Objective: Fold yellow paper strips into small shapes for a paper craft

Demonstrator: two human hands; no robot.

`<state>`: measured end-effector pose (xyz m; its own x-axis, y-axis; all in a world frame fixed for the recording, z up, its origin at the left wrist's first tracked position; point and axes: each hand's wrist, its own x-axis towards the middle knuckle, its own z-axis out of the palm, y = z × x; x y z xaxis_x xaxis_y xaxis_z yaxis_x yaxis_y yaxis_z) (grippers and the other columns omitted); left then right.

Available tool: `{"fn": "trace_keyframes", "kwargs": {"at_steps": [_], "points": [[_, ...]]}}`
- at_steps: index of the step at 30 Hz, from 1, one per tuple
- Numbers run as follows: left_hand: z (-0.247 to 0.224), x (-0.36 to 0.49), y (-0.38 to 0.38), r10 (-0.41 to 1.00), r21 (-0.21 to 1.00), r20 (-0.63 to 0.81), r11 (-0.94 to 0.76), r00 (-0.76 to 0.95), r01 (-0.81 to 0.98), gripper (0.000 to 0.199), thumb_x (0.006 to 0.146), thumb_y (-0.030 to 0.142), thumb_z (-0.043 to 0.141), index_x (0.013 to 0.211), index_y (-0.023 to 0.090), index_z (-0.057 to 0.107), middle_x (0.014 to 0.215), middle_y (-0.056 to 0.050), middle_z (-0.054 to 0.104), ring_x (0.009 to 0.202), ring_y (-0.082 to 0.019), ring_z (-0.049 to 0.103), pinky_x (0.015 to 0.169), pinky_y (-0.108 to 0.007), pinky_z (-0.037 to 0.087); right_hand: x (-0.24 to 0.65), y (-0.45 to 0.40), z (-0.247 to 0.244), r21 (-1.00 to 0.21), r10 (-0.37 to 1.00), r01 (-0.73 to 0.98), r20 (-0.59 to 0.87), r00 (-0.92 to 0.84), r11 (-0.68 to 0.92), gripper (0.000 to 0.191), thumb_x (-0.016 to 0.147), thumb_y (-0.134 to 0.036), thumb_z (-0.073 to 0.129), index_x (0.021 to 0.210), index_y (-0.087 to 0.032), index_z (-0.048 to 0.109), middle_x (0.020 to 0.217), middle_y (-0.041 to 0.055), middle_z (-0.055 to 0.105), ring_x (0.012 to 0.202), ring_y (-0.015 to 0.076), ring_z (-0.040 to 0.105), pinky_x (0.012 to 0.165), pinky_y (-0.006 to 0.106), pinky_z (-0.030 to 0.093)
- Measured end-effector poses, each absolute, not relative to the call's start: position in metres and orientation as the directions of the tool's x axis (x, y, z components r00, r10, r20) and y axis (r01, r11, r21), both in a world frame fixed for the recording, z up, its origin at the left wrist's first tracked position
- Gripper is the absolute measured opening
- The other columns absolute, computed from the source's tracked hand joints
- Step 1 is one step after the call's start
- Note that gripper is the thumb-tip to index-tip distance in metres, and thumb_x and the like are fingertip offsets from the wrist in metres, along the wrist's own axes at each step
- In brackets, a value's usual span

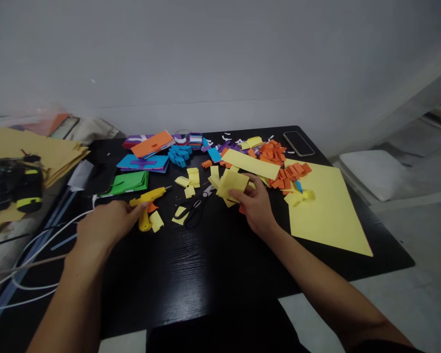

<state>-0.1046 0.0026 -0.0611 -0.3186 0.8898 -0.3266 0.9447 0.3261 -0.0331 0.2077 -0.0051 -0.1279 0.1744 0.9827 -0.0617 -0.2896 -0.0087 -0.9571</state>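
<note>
My left hand [108, 220] is closed on the back of a yellow hot glue gun [149, 196], whose nozzle points to the right. Between the thumb and fingers of my right hand [257, 203] is a folded piece of yellow paper [232, 182], held above the table. Black-handled scissors [194, 208] lie between the two hands, blades pointing away. Small yellow paper pieces [193, 177] are scattered around the scissors, and another yellow scrap [156, 221] lies beside the glue gun.
Green folded paper [130, 182], blue paper [143, 163] and an orange stack [153, 144] are at the back left. Orange folded pieces [274, 152] are heaped near a large yellow sheet [327, 211]. A phone [299, 143] lies at the back right. White cables [40, 252] run at left.
</note>
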Motion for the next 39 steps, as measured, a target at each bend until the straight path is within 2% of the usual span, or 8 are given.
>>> {"fn": "trace_keyframes", "kwargs": {"at_steps": [4,11,20,22,25,28,31,39], "points": [[-0.069,-0.104,0.007,0.906,-0.009,-0.308,0.301,-0.289,0.954,0.081,0.080,0.084,0.042,0.098,0.013,0.077,0.095,-0.025,0.074,0.088,-0.044,0.070,0.064,-0.040,0.046,0.218,-0.002,-0.120,-0.962,0.963,-0.245,0.057,0.263,0.124,0.068,0.075,-0.031,0.082,0.130,-0.032,0.043,0.108,0.0030,0.073,0.104,0.0250,0.072,0.091,0.045,0.060],[-0.077,-0.101,0.005,0.944,0.019,-0.206,0.269,-0.259,0.963,0.060,0.086,0.070,0.050,0.088,0.016,0.077,0.077,-0.017,0.070,0.071,-0.036,0.066,0.057,-0.037,0.039,0.225,0.005,-0.122,-0.977,0.945,-0.189,0.036,0.325,0.103,0.041,0.073,-0.032,0.082,0.108,-0.026,0.062,0.100,0.0031,0.073,0.093,0.0233,0.070,0.082,0.040,0.060],[-0.076,-0.106,0.004,0.967,0.093,-0.093,0.245,-0.237,0.965,0.043,0.096,0.050,0.045,0.087,0.016,0.069,0.075,-0.014,0.070,0.076,-0.034,0.067,0.063,-0.034,0.039,0.215,0.001,-0.130,-0.993,0.967,-0.114,-0.006,0.256,0.024,0.037,0.066,-0.037,0.087,0.099,-0.022,0.075,0.089,0.0023,0.073,0.081,0.0196,0.066,0.076,0.035,0.057],[-0.078,-0.106,0.004,0.961,0.182,0.000,0.271,-0.275,0.945,0.040,0.095,0.049,0.048,0.100,0.014,0.067,0.088,-0.015,0.073,0.084,-0.034,0.068,0.068,-0.035,0.044,0.213,-0.001,-0.130,-0.996,0.972,-0.084,-0.002,0.235,0.018,0.034,0.069,-0.039,0.086,0.097,-0.022,0.076,0.088,0.0022,0.073,0.080,0.0192,0.065,0.073,0.034,0.056],[-0.084,-0.100,0.004,0.953,0.560,0.116,0.170,-0.280,0.811,0.035,0.091,0.048,0.060,0.106,0.016,0.061,0.097,-0.009,0.071,0.086,-0.024,0.068,0.070,-0.029,0.049,0.212,-0.005,-0.130,-1.000,0.981,-0.010,0.023,0.191,0.025,0.029,0.073,-0.039,0.082,0.098,-0.023,0.077,0.081,0.0009,0.070,0.070,0.0165,0.061,0.063,0.030,0.051],[-0.088,-0.088,0.003,0.964,0.947,0.046,0.042,-0.262,0.319,0.040,0.078,0.044,0.078,0.102,0.019,0.059,0.087,0.001,0.066,0.070,-0.015,0.067,0.067,-0.024,0.051,0.211,-0.007,-0.130,-0.996,0.988,0.085,0.052,0.146,0.040,0.025,0.077,-0.036,0.078,0.098,-0.023,0.077,0.071,-0.0008,0.065,0.060,0.0145,0.054,0.056,0.029,0.046],[-0.091,-0.076,-0.002,0.988,0.990,-0.123,0.128,-0.091,0.061,0.040,0.068,0.043,0.087,0.089,0.018,0.062,0.077,0.002,0.066,0.059,-0.013,0.065,0.058,-0.023,0.051,0.208,-0.009,-0.130,-0.995,0.993,0.083,0.069,0.091,0.062,0.023,0.078,-0.033,0.078,0.098,-0.024,0.077,0.077,0.0006,0.069,0.064,0.0161,0.058,0.061,0.031,0.049],[-0.096,-0.061,-0.015,0.936,0.981,-0.181,0.150,0.301,0.125,0.035,0.089,0.049,0.069,0.092,0.015,0.069,0.071,-0.005,0.071,0.055,-0.014,0.061,0.051,-0.024,0.047,0.205,-0.012,-0.134,-0.999,0.999,0.036,0.040,0.017,0.040,0.028,0.076,-0.031,0.080,0.103,-0.023,0.077,0.090,0.0031,0.075,0.077,0.0197,0.068,0.071,0.035,0.055]]}}
